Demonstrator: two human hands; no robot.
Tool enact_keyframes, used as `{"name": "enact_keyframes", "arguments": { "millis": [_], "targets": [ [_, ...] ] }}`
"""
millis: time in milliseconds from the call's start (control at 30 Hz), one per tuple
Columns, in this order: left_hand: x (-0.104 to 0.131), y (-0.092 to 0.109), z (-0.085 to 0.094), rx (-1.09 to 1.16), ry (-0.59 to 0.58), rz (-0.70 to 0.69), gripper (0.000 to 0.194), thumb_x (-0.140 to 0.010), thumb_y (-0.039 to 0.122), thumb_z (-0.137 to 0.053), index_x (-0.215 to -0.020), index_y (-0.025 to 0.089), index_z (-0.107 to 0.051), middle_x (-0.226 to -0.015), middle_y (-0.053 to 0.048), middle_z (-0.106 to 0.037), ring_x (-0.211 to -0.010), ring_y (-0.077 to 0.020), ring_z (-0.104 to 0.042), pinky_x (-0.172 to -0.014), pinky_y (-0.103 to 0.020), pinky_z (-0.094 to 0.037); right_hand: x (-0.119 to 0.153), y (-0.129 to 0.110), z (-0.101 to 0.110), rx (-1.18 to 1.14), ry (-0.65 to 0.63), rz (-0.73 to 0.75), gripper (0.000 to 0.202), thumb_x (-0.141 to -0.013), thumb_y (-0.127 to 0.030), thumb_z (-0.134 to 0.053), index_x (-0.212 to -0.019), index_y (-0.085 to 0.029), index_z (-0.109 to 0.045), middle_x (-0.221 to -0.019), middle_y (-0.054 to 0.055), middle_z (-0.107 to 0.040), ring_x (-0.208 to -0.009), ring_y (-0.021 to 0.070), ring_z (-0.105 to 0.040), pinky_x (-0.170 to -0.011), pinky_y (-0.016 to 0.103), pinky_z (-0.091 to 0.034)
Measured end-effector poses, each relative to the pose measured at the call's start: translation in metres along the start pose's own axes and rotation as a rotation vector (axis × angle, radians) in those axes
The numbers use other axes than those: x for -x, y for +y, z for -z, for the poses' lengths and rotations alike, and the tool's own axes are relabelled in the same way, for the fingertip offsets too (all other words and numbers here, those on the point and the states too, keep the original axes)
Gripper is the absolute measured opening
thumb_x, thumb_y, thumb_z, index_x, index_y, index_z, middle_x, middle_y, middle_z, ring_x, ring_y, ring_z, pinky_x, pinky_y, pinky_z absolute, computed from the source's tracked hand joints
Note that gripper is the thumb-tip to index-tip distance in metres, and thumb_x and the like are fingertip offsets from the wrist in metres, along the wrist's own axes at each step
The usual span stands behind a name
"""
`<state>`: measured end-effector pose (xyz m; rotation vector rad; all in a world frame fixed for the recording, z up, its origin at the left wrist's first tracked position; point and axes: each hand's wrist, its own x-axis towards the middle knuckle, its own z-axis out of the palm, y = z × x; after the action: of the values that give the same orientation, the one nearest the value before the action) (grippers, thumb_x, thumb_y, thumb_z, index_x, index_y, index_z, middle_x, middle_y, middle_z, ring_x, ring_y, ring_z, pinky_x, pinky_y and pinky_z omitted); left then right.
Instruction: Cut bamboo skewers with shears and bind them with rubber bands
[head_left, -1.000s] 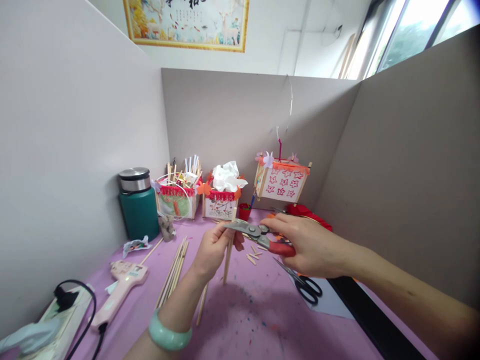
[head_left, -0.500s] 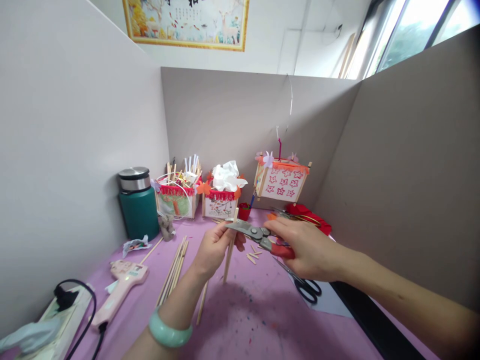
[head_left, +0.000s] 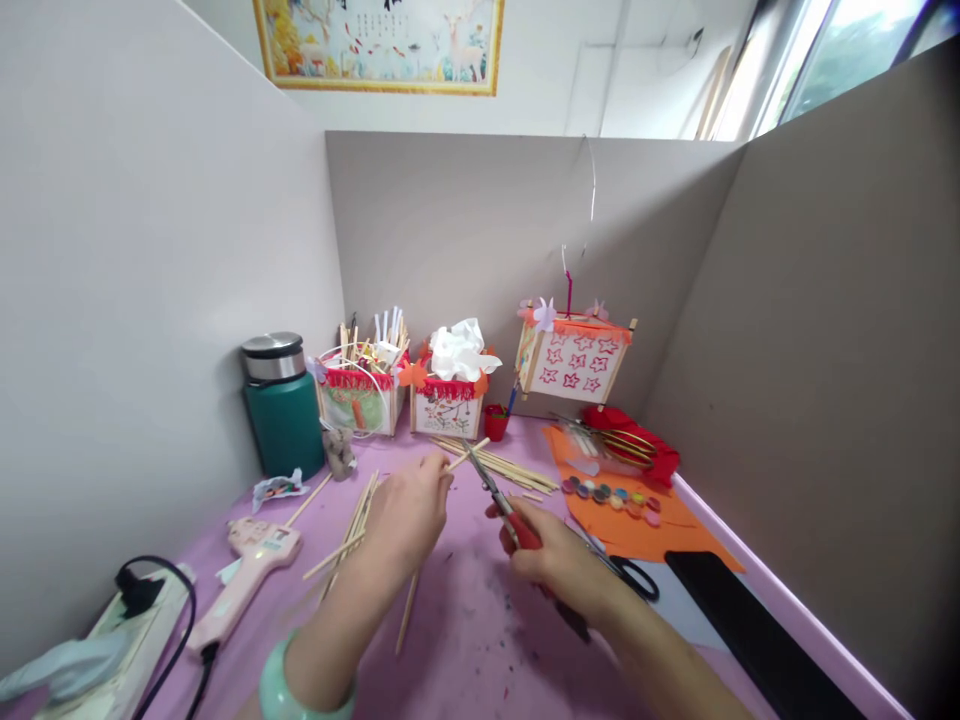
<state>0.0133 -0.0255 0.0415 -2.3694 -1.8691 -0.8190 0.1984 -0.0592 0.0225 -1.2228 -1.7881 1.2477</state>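
left hand (head_left: pixel 411 508) has a thin pale wooden stick (head_left: pixel 457 462) pinched tight, far end poking out above the purple tabletop (head_left: pixel 472 630). right hand (head_left: pixel 555 560) is wrapped round red-handled metal pruning shears (head_left: pixel 521 529), blades right by that end, can't tell if touching.

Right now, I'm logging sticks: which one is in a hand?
The stick in the left hand, its tip at the red-handled cutters; other sticks lie on the table or stand in a box.

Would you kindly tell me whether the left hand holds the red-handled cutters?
No, the right hand grips the red-handled cutters.
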Motion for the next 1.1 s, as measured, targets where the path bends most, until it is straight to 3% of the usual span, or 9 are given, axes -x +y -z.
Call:
{"name": "enact_keyframes", "arguments": {
  "millis": [133,300,500,633,833,933,1100],
  "targets": [
    [0.007,-0.006,-0.023,-0.224,-0.059,-0.007,0.021,-0.091,0.028,-0.036,-0.088,0.02,-0.056,-0.083,-0.007,-0.064,-0.069,-0.0222,-0.061,-0.055,-0.028,-0.029,-0.009,0.03,-0.008,-0.247,-0.072,-0.114,0.044,-0.057,-0.012,-0.05,-0.1,-0.019,-0.048,-0.071,-0.004,-0.045,-0.051,0.008,-0.042,-0.044,0.02,-0.03],
    [0.007,-0.003,-0.033,-0.243,-0.052,-0.033,0.024,-0.091,0.027,-0.036,-0.102,0.023,-0.056,-0.085,-0.007,-0.066,-0.068,-0.0222,-0.062,-0.052,-0.028,-0.028,-0.006,0.033,-0.01,-0.244,-0.08,-0.097,0.041,-0.058,-0.01,-0.052,-0.098,-0.019,-0.05,-0.067,-0.005,-0.045,-0.052,0.0076,-0.041,-0.045,0.019,-0.027],
    [0.007,-0.004,-0.032,-0.168,-0.082,0.001,0.029,-0.09,0.025,-0.035,-0.103,0.023,-0.061,-0.083,-0.009,-0.068,-0.072,-0.022,-0.063,-0.057,-0.028,-0.032,-0.003,0.029,-0.01,-0.267,-0.096,-0.106,0.041,-0.059,-0.012,-0.055,-0.099,-0.019,-0.05,-0.069,-0.005,-0.047,-0.054,0.0081,-0.042,-0.047,0.02,-0.028],
    [0.005,-0.009,-0.027,0.046,-0.082,0.064,0.032,-0.09,0.032,-0.036,-0.082,0.021,-0.065,-0.071,-0.009,-0.067,-0.067,-0.0196,-0.06,-0.059,-0.026,-0.032,-0.001,0.027,-0.01,-0.268,-0.106,-0.109,0.036,-0.059,-0.013,-0.056,-0.094,-0.019,-0.05,-0.069,-0.005,-0.047,-0.056,0.0089,-0.043,-0.049,0.02,-0.028],
    [0.0,-0.016,-0.023,0.35,-0.172,0.135,0.042,-0.086,0.039,-0.041,-0.052,0.018,-0.052,-0.047,-0.002,-0.054,-0.049,-0.0153,-0.048,-0.051,-0.024,-0.025,0.001,0.026,-0.011,-0.252,-0.111,-0.093,0.031,-0.059,-0.014,-0.057,-0.089,-0.018,-0.05,-0.07,-0.004,-0.046,-0.06,0.0095,-0.041,-0.051,0.021,-0.027],
    [0.0,-0.016,-0.025,0.343,-0.148,0.105,0.04,-0.086,0.038,-0.04,-0.053,0.018,-0.052,-0.049,-0.002,-0.054,-0.05,-0.0152,-0.048,-0.051,-0.024,-0.025,-0.001,0.027,-0.013,-0.199,-0.081,-0.086,0.038,-0.056,-0.01,-0.054,-0.092,-0.019,-0.052,-0.069,-0.005,-0.045,-0.059,0.0095,-0.04,-0.051,0.021,-0.026],
    [0.004,-0.011,-0.029,0.146,-0.066,0.067,0.032,-0.088,0.03,-0.038,-0.07,0.019,-0.062,-0.066,-0.007,-0.064,-0.061,-0.018,-0.056,-0.056,-0.026,-0.027,-0.007,0.03,-0.015,-0.166,-0.049,-0.077,0.043,-0.054,-0.008,-0.051,-0.095,-0.018,-0.053,-0.065,-0.006,-0.042,-0.055,0.0087,-0.036,-0.047,0.021,-0.024]
  ]
}}
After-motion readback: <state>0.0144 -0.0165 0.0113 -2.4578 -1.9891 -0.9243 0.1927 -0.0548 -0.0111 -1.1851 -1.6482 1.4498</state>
